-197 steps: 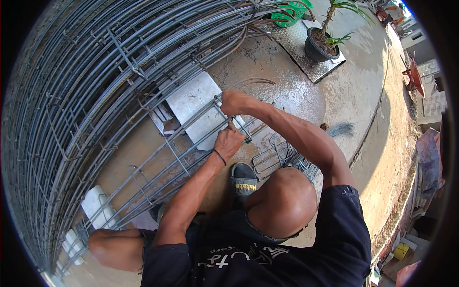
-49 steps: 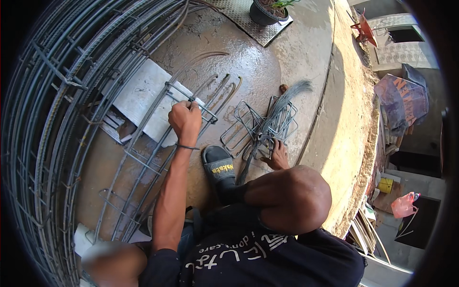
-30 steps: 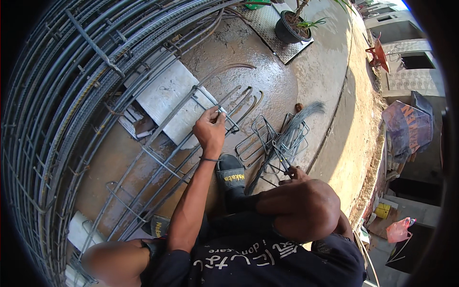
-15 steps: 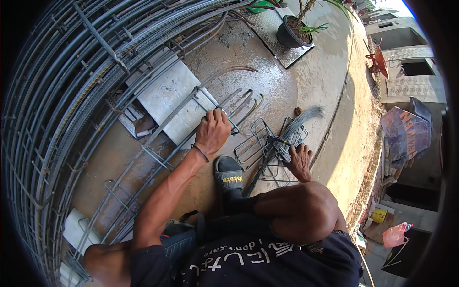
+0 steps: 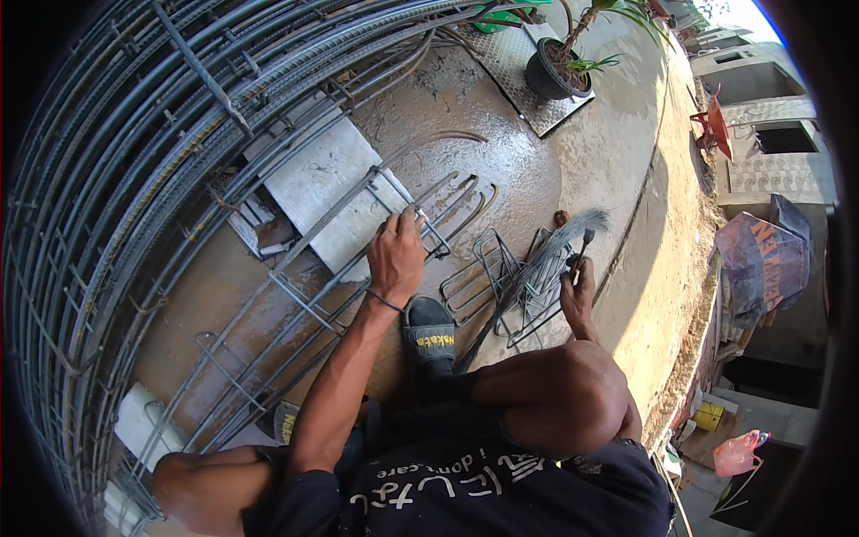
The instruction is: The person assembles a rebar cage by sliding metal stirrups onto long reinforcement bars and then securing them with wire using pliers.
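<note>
My left hand (image 5: 396,257) is closed at the end of a narrow rebar cage, its fingers around a bent steel stirrup (image 5: 435,234). My right hand (image 5: 580,288) is closed around a dark hand tool (image 5: 586,242) with a rounded tip; its exact kind is not clear. Beneath that tool, a bundle of thin tie wire (image 5: 550,253) lies across a loose pile of bent stirrups (image 5: 474,285). Long bars (image 5: 313,231) of the cage run from my left hand toward the lower left.
A large stack of rebar cages (image 5: 134,170) fills the left side. Under the bars lies a pale flat slab (image 5: 329,174). Ahead stands a potted plant (image 5: 557,72) on a metal plate (image 5: 514,58). My sandalled foot (image 5: 429,336) is between my hands. A red wheelbarrow (image 5: 713,125) stands far right.
My right hand has lifted from the stirrup pile, moving slightly right with the dark tool upright in it. My left hand stays at the stirrup, its forearm now steeper.
</note>
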Action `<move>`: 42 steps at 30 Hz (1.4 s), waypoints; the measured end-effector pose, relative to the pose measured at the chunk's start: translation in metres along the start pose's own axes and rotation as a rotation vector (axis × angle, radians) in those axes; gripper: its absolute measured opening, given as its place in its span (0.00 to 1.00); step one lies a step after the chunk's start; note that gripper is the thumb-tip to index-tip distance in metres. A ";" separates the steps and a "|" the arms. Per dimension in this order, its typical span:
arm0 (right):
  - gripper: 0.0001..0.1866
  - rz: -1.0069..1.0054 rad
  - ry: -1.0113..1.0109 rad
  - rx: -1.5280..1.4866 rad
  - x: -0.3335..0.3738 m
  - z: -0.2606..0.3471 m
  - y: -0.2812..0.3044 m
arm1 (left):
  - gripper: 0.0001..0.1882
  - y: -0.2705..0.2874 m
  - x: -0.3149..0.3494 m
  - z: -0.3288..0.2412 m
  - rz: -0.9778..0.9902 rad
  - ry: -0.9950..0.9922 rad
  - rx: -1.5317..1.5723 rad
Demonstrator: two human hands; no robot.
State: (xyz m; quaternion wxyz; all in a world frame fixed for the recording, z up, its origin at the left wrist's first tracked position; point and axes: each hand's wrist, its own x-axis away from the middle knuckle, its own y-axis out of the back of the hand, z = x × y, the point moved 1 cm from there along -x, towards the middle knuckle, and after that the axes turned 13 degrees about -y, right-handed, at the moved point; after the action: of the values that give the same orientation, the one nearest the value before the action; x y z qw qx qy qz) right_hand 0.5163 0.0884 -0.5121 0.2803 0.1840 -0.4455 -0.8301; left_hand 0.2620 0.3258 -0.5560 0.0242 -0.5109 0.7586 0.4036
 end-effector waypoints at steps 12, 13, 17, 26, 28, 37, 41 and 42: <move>0.28 1.389 -0.834 -0.668 0.009 0.177 -0.042 | 0.10 0.007 0.006 -0.004 0.005 0.084 0.039; 0.29 1.424 -0.868 -0.685 0.014 0.183 -0.048 | 0.10 0.007 0.004 -0.007 0.018 0.085 0.057; 0.33 1.443 -0.951 -0.830 0.013 0.198 -0.065 | 0.11 0.011 0.005 -0.005 0.039 0.124 0.079; 0.34 1.473 -0.940 -0.836 0.009 0.201 -0.074 | 0.11 0.014 0.007 -0.010 0.067 0.207 0.155; 0.33 1.466 -0.945 -0.841 0.009 0.205 -0.078 | 0.13 0.014 0.008 -0.008 0.031 0.220 0.175; 0.19 1.313 -0.915 -0.575 0.009 0.222 -0.076 | 0.13 0.005 0.014 -0.004 -0.060 0.411 0.338; 0.13 1.187 -0.550 0.130 -0.005 0.246 -0.069 | 0.18 0.002 0.017 -0.014 -0.162 0.975 0.958; 0.12 1.129 -0.381 0.373 -0.013 0.252 -0.066 | 0.22 0.006 0.015 -0.020 -0.073 1.090 1.144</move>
State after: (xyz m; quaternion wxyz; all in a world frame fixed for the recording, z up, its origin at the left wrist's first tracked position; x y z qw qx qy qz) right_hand 0.3668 0.2865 -0.4324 0.5547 -0.1852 -0.6536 -0.4805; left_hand 0.2580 0.3027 -0.5456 -0.0787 -0.5697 0.7360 -0.3572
